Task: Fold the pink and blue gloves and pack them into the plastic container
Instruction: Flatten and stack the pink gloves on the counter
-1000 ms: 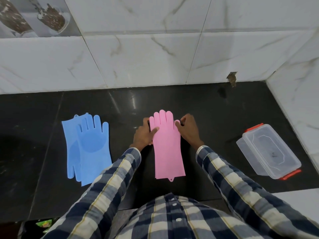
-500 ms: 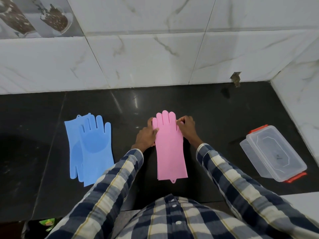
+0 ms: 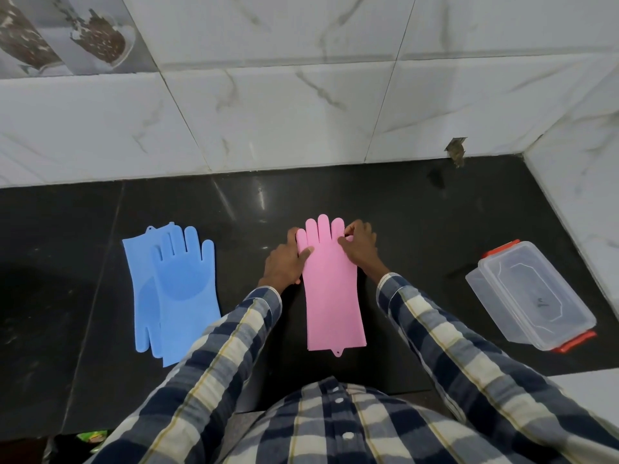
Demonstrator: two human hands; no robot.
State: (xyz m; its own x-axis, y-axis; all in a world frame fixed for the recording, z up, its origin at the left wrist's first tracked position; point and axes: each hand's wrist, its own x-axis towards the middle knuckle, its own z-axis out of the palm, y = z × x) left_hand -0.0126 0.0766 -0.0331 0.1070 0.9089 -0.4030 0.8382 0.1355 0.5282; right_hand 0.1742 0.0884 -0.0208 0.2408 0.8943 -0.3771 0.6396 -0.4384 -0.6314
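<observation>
Pink gloves [image 3: 331, 296] lie stacked flat on the black counter in front of me, fingers pointing at the wall. My left hand [image 3: 284, 262] pinches the stack's left edge near the thumb. My right hand [image 3: 360, 247] grips the right edge by the fingers. Two blue gloves [image 3: 176, 293] lie overlapped and flat to the left, untouched. A clear plastic container [image 3: 529, 296] with red clips sits at the right, its lid on.
A white marble-tiled wall runs along the back, and another closes off the right side [image 3: 586, 182] just behind the container. The black counter [image 3: 402, 212] ends at a front edge near my body. A small chip marks the wall base [image 3: 455, 150].
My right hand has shifted inward onto the pink fingers, thumb pressing on the glove. The left hand holds the same edge. The view has drifted slightly.
</observation>
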